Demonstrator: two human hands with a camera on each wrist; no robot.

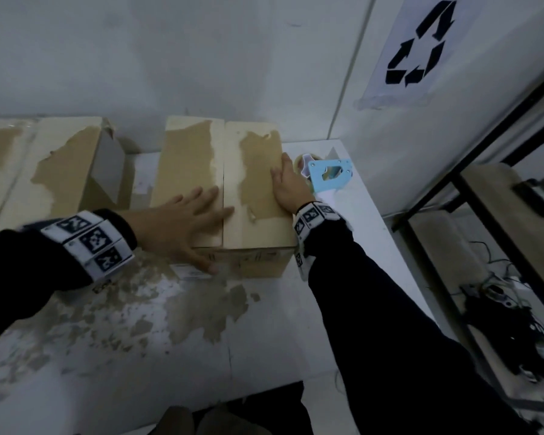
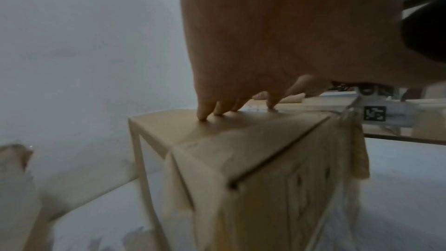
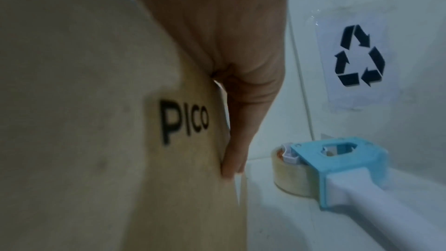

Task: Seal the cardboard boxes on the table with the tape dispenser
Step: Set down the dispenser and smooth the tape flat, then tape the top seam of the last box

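Note:
A cardboard box (image 1: 252, 171) with both top flaps folded down stands mid-table, a seam running between the flaps. My left hand (image 1: 186, 221) lies flat on its left flap with straight, spread fingers (image 2: 205, 114), the thumb hanging over the front face. My right hand (image 1: 288, 186) presses flat against the box's right edge and side (image 3: 96, 121), which reads "PICO". The blue and white tape dispenser (image 1: 327, 174) lies on the table just right of that hand, untouched, its clear tape roll (image 3: 289, 175) toward the wall.
A second cardboard box (image 1: 66, 171) with a raised flap stands to the left, a narrow gap between the two. The white table (image 1: 264, 324) has peeled brown patches. A wall is right behind the boxes. A black-framed shelf (image 1: 490, 215) with cables stands at the right.

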